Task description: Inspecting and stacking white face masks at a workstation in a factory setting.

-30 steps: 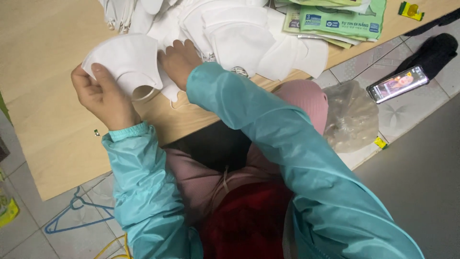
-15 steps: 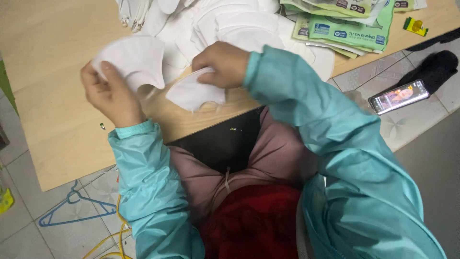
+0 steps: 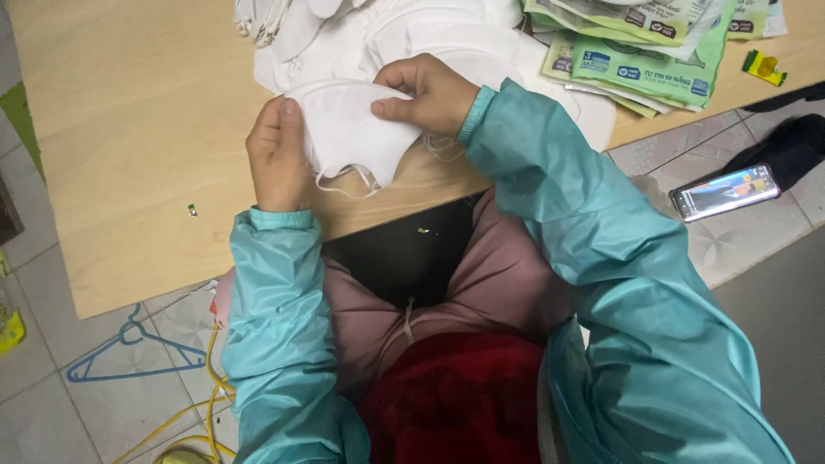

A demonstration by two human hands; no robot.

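Observation:
A white face mask (image 3: 348, 129) with thin ear loops is held between both hands over the near edge of a low wooden board (image 3: 137, 146). My left hand (image 3: 277, 159) grips its left side, thumb on top. My right hand (image 3: 430, 90) pinches its upper right edge. Both arms wear teal sleeves. Just beyond the hands lies a pile of white masks (image 3: 404, 30).
Green and white flat packets (image 3: 644, 43) are stacked at the board's far right, with a small yellow-green item (image 3: 763, 67) beside them. A lit phone (image 3: 724, 191) and a black cloth (image 3: 786, 146) lie on the tiled floor. A blue hanger (image 3: 129, 348) and yellow cable (image 3: 185, 412) lie at lower left.
The two hands, each holding a white piece before, have come together. Both now hold one mask in front of the pile.

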